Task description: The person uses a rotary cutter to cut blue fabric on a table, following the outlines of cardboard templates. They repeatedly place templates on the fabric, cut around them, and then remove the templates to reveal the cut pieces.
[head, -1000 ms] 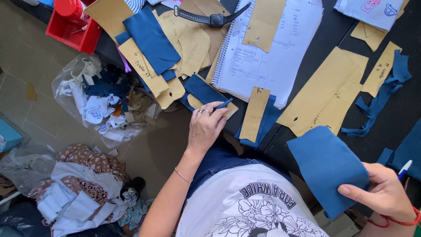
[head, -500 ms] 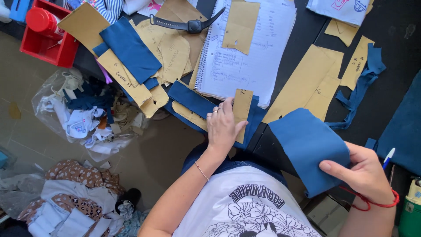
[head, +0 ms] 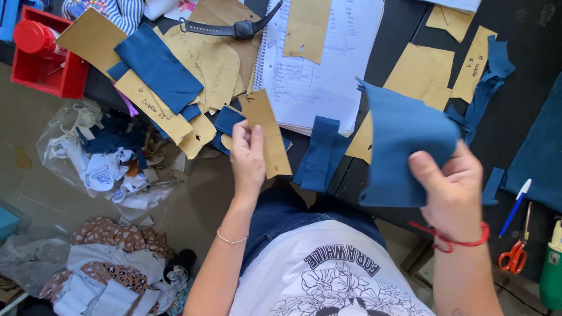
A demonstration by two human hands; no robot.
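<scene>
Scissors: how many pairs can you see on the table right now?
1. The orange-handled scissors lie at the table's right edge, beside a blue pen, right of the right hand. More could be hidden under the paper and fabric pieces.

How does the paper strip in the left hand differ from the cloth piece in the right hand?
The paper strip is tan, while the cloth piece is blue. The strip is narrow and long; the cloth piece is much broader. The strip stays stiff and flat in the left hand, while the cloth bends and curls over in the right hand. Both are lifted above the dark table, each held by one hand.
</scene>
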